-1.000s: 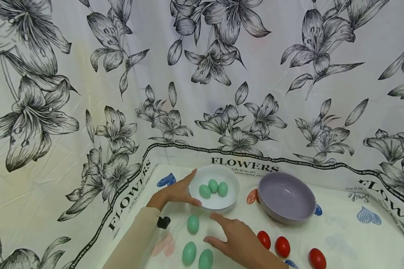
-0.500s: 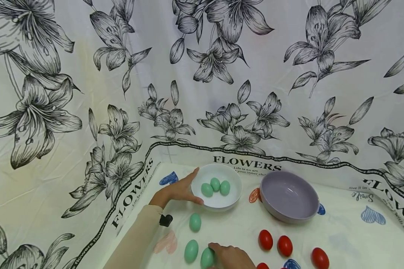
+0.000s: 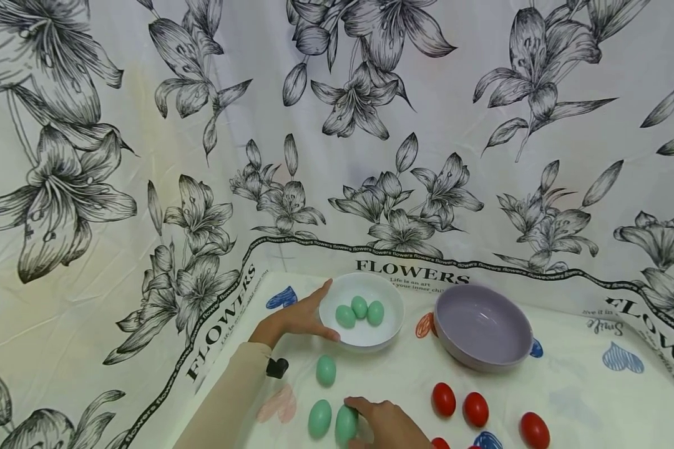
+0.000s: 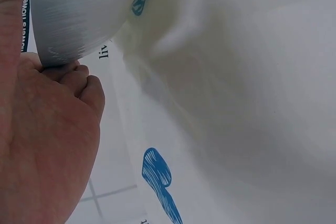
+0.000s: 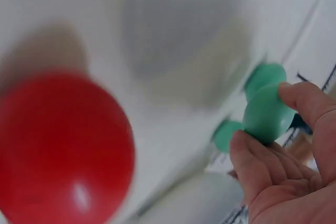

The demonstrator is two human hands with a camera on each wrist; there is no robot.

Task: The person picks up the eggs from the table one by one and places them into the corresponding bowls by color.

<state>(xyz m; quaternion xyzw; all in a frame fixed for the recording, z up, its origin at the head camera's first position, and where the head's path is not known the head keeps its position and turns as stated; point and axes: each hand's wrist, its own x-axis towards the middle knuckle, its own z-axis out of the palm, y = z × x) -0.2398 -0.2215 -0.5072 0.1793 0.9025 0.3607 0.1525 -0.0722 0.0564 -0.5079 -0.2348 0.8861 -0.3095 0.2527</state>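
My left hand (image 3: pixel 299 317) grips the left side of a white bowl (image 3: pixel 390 333), its thumb near the front rim; in the left wrist view its fingers curl against the bowl's outer wall (image 4: pixel 79 14). Three green eggs (image 3: pixel 359 307) lie inside that bowl. Near the bottom edge, my right hand (image 3: pixel 393 425) pinches another green egg (image 3: pixel 346 426) between thumb and fingers, which the right wrist view also shows. Beside this egg lies a second green egg (image 3: pixel 319 418), and farther back, below the white bowl, a third green egg (image 3: pixel 326 371).
A purple bowl (image 3: pixel 483 327) stands right of the white one, with no eggs visible in it. Several red eggs (image 3: pixel 475 409) lie scattered at the front right. A flower-printed cloth (image 3: pixel 292 255) hangs behind and covers the table.
My right hand has come down toward the front from below the white bowl and taken hold of a green egg. My left hand stays on the bowl. The view has shifted slightly.
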